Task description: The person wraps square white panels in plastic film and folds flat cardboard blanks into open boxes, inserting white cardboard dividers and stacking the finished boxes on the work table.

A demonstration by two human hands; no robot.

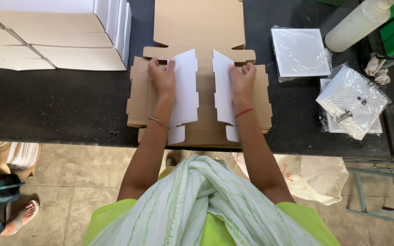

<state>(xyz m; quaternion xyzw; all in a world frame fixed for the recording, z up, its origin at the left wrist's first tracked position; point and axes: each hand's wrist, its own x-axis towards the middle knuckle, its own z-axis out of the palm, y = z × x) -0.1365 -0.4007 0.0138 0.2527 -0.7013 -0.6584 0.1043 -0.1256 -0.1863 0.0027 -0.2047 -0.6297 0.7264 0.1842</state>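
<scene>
A flat die-cut cardboard box blank (199, 27) lies on a dark table (69, 105), on top of a stack of similar brown blanks (135, 100). Its two side flaps, white on their inner faces, stand folded upward. My left hand (161, 75) presses the outside of the left flap (185, 86), fingers curled over its far edge. On the other side my right hand (242, 78) holds the right flap (223, 86) the same way. A thin bracelet circles my left wrist and a red thread my right.
Folded white boxes (51, 36) are piled at the far left. On the right lie plastic-wrapped white square panels (300, 51), another wrapped pack with metal hardware (353, 101) and a pale bottle (356, 25). Another person's sandalled foot (21, 215) shows at the lower left.
</scene>
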